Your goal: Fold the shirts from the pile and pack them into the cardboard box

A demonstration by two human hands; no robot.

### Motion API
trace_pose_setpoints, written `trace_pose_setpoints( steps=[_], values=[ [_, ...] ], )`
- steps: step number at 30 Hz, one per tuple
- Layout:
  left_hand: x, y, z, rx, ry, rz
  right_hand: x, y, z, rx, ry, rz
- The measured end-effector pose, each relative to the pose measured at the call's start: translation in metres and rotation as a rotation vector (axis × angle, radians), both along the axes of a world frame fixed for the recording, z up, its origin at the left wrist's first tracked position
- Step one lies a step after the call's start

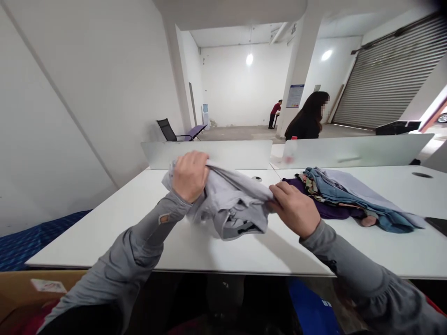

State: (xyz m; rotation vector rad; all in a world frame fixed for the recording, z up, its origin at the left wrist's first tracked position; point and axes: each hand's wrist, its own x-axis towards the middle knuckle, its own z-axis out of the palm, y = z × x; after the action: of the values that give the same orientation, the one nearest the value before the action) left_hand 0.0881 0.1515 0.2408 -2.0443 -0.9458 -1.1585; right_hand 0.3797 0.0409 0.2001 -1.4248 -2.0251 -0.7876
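A crumpled light grey garment (228, 202) hangs between both my hands just above the white table (139, 218). My left hand (190, 176) is closed in a fist round its upper left corner, lifted off the table. Over at the garment's right edge, my right hand (295, 208) pinches the cloth with its fingers pressed together. The lower part of the garment, with a dark trim, sags onto the tabletop. Both my arms wear grey sleeves.
A pile of clothes (349, 200), blue, purple and pale, lies on the table right of my right hand. Frosted dividers (209, 153) stand along the far edge. A person with long dark hair (307, 118) sits beyond them. A cardboard box (21, 288) sits lower left.
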Motion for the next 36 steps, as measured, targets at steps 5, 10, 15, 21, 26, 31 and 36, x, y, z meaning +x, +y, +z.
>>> trace_pose_setpoints(
  steps=[5,10,15,21,26,31,36],
  values=[
    [-0.006,-0.030,0.047,0.037,0.166,-0.048,0.025,-0.004,0.055,0.452,-0.069,-0.269],
    [-0.014,-0.001,0.035,-0.286,0.065,-0.193,0.007,0.018,0.093,0.535,0.152,-0.138],
    [-0.027,0.061,-0.045,-0.613,0.005,0.198,-0.007,0.103,0.038,0.190,0.202,0.124],
    [-0.037,0.018,-0.123,-0.640,0.044,0.214,0.006,0.104,-0.076,-0.501,0.467,-0.296],
    [0.010,-0.018,-0.156,-0.823,0.140,0.191,-0.020,0.067,-0.141,-0.857,0.346,-0.297],
    [0.033,-0.004,-0.183,-1.053,-0.042,-0.022,-0.031,0.048,-0.153,-0.814,0.575,-0.159],
    [0.013,0.018,-0.184,-1.134,-0.298,-0.228,-0.038,0.033,-0.162,-0.886,1.153,0.163]
  ],
)
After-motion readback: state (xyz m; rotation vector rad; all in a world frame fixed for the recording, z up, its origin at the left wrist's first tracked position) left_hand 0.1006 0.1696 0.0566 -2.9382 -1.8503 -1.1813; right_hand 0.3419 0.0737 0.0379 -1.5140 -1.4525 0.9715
